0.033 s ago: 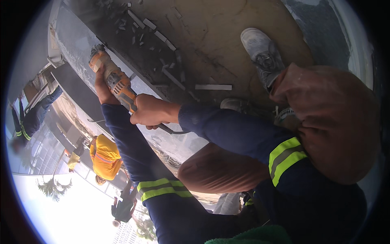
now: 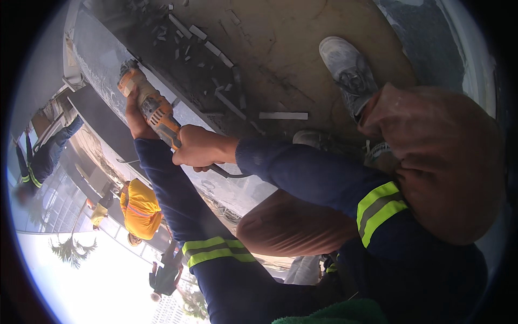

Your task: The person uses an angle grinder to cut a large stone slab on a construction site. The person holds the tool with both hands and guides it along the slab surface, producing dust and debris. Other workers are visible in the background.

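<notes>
Both my hands hold a dusty orange and grey angle grinder (image 2: pixel 161 120). My left hand (image 2: pixel 138 116) is wrapped round the body close behind its head, partly hidden by the tool. At the rear end, my right hand (image 2: pixel 204 146) closes round the handle, and a dark cord runs out beneath it. The grinder's head (image 2: pixel 128 69) is at a long pale grey slab (image 2: pixel 102 51), near its edge. Whether a disc touches the slab cannot be made out.
Pale offcut strips (image 2: pixel 283 115) and small fragments litter the dusty floor (image 2: pixel 297 43) beside the slab. My dusty shoe (image 2: pixel 348 67) stands on that floor. Beyond the slab, a person in yellow (image 2: pixel 141 209) and several others are at a distance. A dark panel (image 2: pixel 100 116) lies left of the grinder.
</notes>
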Motion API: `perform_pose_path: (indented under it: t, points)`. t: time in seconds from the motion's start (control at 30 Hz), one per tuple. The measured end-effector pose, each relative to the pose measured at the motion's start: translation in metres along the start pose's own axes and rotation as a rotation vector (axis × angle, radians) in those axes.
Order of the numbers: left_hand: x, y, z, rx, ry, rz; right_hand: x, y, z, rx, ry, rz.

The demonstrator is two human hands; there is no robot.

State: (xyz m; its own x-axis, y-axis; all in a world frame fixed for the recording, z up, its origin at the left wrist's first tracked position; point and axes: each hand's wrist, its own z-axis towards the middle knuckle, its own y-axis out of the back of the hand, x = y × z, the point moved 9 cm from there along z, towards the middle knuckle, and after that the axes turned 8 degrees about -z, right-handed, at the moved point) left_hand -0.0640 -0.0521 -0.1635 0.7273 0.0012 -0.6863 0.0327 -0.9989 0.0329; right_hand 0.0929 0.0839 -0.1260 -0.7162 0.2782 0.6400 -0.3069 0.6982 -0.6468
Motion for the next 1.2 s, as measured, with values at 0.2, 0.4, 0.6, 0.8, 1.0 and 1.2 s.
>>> perform_pose_path:
  t: [0.2, 0.4, 0.6, 0.8, 1.0, 1.2]
  points:
    - [0.0, -0.008, 0.008, 0.004, 0.025, 0.053, -0.005, 0.007, 0.013, -0.008, 0.022, 0.042]
    - [-0.007, -0.014, 0.011, -0.001, -0.027, 0.111, -0.002, 0.011, 0.017, 0.01, 0.039, 0.033]
    - [-0.001, -0.006, 0.009, -0.025, 0.009, 0.073, -0.004, 0.009, 0.008, 0.005, 0.031, 0.054]
    - [0.006, -0.009, -0.003, -0.022, 0.016, 0.04, -0.01, 0.007, 0.001, 0.005, 0.016, 0.013]
    - [0.014, -0.016, -0.012, -0.029, 0.011, -0.041, -0.011, 0.008, -0.011, -0.01, 0.004, 0.003]
    - [0.016, -0.013, -0.013, -0.008, 0.043, -0.02, -0.01, 0.008, -0.018, -0.017, -0.009, -0.035]
